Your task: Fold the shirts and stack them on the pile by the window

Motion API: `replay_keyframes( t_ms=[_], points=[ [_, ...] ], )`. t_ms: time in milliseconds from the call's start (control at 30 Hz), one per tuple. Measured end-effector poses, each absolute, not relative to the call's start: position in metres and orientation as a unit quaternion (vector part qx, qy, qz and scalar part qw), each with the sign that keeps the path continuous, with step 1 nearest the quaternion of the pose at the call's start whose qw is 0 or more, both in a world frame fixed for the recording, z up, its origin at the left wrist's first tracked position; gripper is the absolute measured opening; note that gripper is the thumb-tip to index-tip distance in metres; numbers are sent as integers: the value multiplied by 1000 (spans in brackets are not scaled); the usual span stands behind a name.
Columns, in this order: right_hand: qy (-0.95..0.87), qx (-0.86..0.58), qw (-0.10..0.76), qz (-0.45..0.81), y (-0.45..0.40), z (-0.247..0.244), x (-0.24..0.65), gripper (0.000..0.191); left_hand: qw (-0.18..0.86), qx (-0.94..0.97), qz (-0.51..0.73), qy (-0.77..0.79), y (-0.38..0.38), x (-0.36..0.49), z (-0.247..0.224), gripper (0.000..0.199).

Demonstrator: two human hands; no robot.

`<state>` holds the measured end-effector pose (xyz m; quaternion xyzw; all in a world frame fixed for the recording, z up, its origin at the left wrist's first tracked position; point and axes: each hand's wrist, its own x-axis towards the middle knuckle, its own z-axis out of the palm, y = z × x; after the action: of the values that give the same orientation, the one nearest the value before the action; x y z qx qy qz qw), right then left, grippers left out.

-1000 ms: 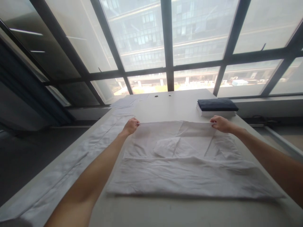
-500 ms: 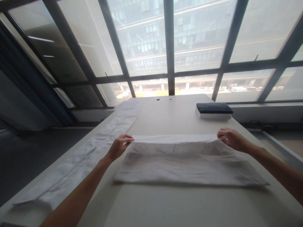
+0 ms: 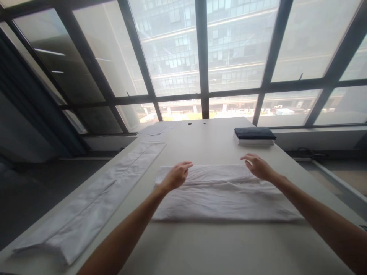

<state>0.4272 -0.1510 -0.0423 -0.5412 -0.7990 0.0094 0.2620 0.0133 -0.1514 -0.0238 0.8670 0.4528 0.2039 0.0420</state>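
Note:
A white cloth [image 3: 218, 204], folded into a wide rectangle with wrinkles across it, lies on the pale table [image 3: 200, 248] in front of me. Over its far left part is my left hand [image 3: 178, 175], fingers stretched to the right and holding nothing. My right hand [image 3: 258, 167] is above the far right part, its fingers apart and nothing between them. Whether either hand touches the cloth is hard to tell.
Along the table's left side lies a long folded white cloth [image 3: 94, 194], with thin white sheets [image 3: 151, 130] beyond it. At the back right, a dark folded item [image 3: 254, 133] tops a white stack [image 3: 255, 142]. Large windows rise behind the table.
Both hands have let go of the cloth's far edge and moved inward, closer together. The raised edge now lies down flat on the cloth.

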Motion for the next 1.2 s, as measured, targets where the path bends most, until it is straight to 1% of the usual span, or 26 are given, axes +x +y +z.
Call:
replay_keyframes(
  t_ms=[67, 100, 167, 300, 467, 767, 1033, 1200],
  points=[
    [-793, -542, 277, 7, -138, -48, 380, 39, 57, 882, 188, 428, -140, 66, -36, 45],
    [-795, -547, 263, 12, -133, -54, 358, 42, 54, 887, 176, 424, -136, 87, -44, 46],
    [-805, -560, 192, 37, -127, -67, 322, 49, 51, 891, 136, 430, -130, 118, -62, 49],
    [-812, -563, 132, 78, -125, -92, 296, 57, 58, 894, 75, 438, -127, 132, -87, 58],
    [-801, -585, 77, 97, -127, -96, 321, 66, 55, 894, 56, 441, -128, 125, -89, 61],
    [-708, -706, 14, 19, -144, -99, 437, 70, 64, 892, 46, 446, -127, 128, -83, 62],
    [-698, -716, 16, 16, -144, -104, 442, 71, 77, 884, 29, 461, -126, 124, -76, 66],
    [-697, -717, 14, 17, -142, -106, 445, 71, 79, 885, 0, 459, -118, 75, -76, 65]
  ],
)
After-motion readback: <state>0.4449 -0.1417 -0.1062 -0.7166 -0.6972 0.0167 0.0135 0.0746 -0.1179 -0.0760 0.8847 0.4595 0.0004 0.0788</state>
